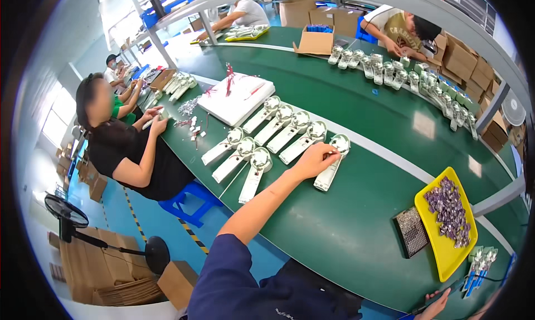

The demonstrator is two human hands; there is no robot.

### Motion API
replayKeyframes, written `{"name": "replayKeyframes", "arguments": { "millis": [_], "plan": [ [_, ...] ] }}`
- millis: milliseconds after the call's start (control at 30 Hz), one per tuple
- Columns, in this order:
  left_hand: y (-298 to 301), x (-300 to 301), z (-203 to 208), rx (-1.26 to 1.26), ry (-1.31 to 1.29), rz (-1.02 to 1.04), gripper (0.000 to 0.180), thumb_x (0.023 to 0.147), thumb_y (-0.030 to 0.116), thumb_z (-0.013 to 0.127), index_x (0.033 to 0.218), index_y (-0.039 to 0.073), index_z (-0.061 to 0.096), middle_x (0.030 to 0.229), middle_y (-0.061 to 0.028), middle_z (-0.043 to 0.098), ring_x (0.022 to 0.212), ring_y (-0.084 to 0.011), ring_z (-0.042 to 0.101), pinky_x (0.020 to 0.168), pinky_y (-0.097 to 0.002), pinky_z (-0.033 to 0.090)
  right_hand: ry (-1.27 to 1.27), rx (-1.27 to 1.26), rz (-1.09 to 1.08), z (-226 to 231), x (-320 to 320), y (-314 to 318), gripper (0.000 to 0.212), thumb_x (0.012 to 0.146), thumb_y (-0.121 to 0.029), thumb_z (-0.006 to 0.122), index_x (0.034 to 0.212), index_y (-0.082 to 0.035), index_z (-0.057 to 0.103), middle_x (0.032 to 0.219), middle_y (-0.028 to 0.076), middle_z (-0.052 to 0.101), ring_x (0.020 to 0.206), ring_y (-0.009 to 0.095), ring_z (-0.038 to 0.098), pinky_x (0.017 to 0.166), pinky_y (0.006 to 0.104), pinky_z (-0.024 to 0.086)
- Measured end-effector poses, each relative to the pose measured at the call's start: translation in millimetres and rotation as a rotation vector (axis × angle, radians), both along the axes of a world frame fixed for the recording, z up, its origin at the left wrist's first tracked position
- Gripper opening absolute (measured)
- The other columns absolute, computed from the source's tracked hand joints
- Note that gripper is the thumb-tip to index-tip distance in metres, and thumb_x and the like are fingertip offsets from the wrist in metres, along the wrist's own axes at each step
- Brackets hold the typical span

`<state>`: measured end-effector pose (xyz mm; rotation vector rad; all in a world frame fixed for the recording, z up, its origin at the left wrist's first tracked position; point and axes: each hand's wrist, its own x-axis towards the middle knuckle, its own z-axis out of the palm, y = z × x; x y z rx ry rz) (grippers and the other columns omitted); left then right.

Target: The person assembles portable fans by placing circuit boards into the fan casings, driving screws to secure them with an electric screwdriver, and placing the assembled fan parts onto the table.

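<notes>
My left hand reaches across the green bench, fingers closed at the upper part of a white long-handled housing with a round, shiny head. That housing lies on the bench, at the right end of a group. Several similar white housings lie in two slanted rows to the left of it. At the lower right edge, my right hand is closed around a slim dark object; its kind is not clear, and the view's edge cuts off part of the hand.
A yellow tray of small purplish metallic parts overlaps a dark gridded box. Blue-handled pieces lie beyond. A white foam block carries red wires. Co-workers sit at left and far side; a metal frame crosses above. Many housings line the far bench.
</notes>
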<state>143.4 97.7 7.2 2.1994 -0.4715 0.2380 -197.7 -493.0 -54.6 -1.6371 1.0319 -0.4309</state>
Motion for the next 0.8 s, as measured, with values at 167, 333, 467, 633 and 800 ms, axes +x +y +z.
{"name": "replayKeyframes", "arguments": {
  "millis": [167, 333, 467, 633, 800],
  "plan": [
    [15.8, -5.3, -8.5, -0.222, -0.040, -0.016, 0.013, 0.096, 0.013, 0.064, 0.101, 0.004, 0.071, 0.093, -0.0078, 0.067, 0.085, -0.0192, 0.062, 0.074, -0.0301, 0.050, 0.125, -0.467, -0.002, -8.7, 20.7, -32.4, 0.067, 0.095, -0.053, 0.062, 0.125, 0.008, 0.057, 0.101, 0.016, 0.067, 0.088, 0.025, 0.064, 0.083, 0.0314, 0.050],
    [-12.1, -1.2, -33.7, -0.240, -0.053, 0.041, 0.016, 0.100, 0.012, 0.058, 0.097, -0.001, 0.067, 0.092, -0.0087, 0.069, 0.085, -0.0175, 0.065, 0.076, -0.0293, 0.050, 0.343, -0.696, -0.003, 28.8, 12.2, 15.7, 0.066, 0.098, -0.041, 0.062, 0.139, 0.008, 0.048, 0.139, 0.026, 0.054, 0.128, 0.037, 0.053, 0.109, 0.0387, 0.039],
    [-28.7, -42.9, 1.0, -0.131, -0.036, 0.004, 0.017, 0.100, 0.009, 0.056, 0.094, -0.004, 0.066, 0.090, -0.0108, 0.067, 0.083, -0.0185, 0.065, 0.077, -0.0295, 0.051, 0.375, -0.785, 0.001, 51.3, 41.7, 67.4, 0.056, 0.097, -0.032, 0.063, 0.135, 0.008, 0.053, 0.132, 0.029, 0.057, 0.122, 0.039, 0.055, 0.107, 0.0422, 0.041],
    [-78.4, -111.5, 19.3, -0.143, -0.010, -0.211, 0.012, 0.097, -0.001, 0.054, 0.093, -0.004, 0.065, 0.084, -0.0120, 0.064, 0.074, -0.0210, 0.061, 0.069, -0.0300, 0.048, 0.341, -0.743, -0.011, 62.6, 46.2, 90.6, 0.053, 0.096, -0.034, 0.065, 0.132, 0.003, 0.055, 0.120, 0.021, 0.061, 0.105, 0.032, 0.062, 0.093, 0.0389, 0.048],
    [-113.7, -138.7, 6.2, -0.164, 0.007, -0.359, 0.009, 0.092, -0.005, 0.057, 0.093, -0.003, 0.066, 0.084, -0.0122, 0.064, 0.073, -0.0221, 0.060, 0.065, -0.0304, 0.047, 0.407, -0.702, -0.027, 74.7, 40.4, 94.3, 0.055, 0.098, -0.035, 0.063, 0.137, 0.002, 0.052, 0.127, 0.018, 0.057, 0.106, 0.028, 0.062, 0.092, 0.0370, 0.050]
  ]
}}
